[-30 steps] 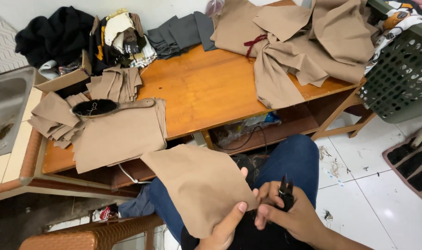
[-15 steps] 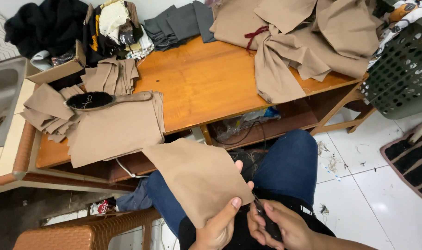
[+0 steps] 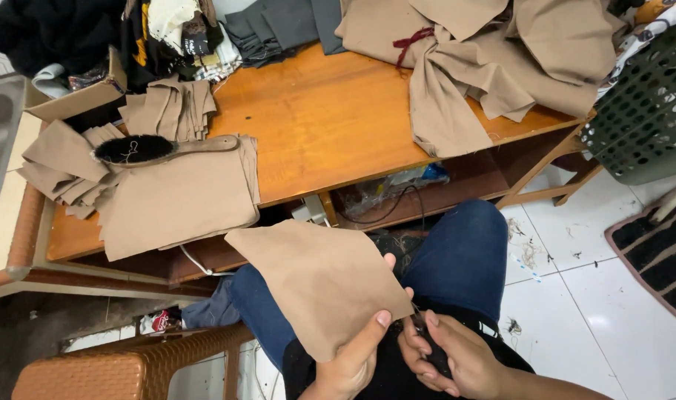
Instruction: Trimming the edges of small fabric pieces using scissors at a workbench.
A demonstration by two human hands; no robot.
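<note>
Tan fabric piece point(image 3: 319, 285) now raised slightly, hands drawn closer over lap. Left hand point(image 3: 353, 359) fingers clamped on its lower corner, holding edge taut; right hand point(image 3: 453, 355) closed round small dark snips point(image 3: 429, 348) at 3 o'clock. Worktop point(image 3: 330, 126) at 12.

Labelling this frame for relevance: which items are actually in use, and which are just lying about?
In use:
- left hand pinching the tan fabric piece
- right hand gripping a small dark tool at the fabric's edge; kind unclear

Lying about:
- brush on stacked tan pieces
- tied fabric bundle
- grey cloth
- green basket
- wooden table
</note>
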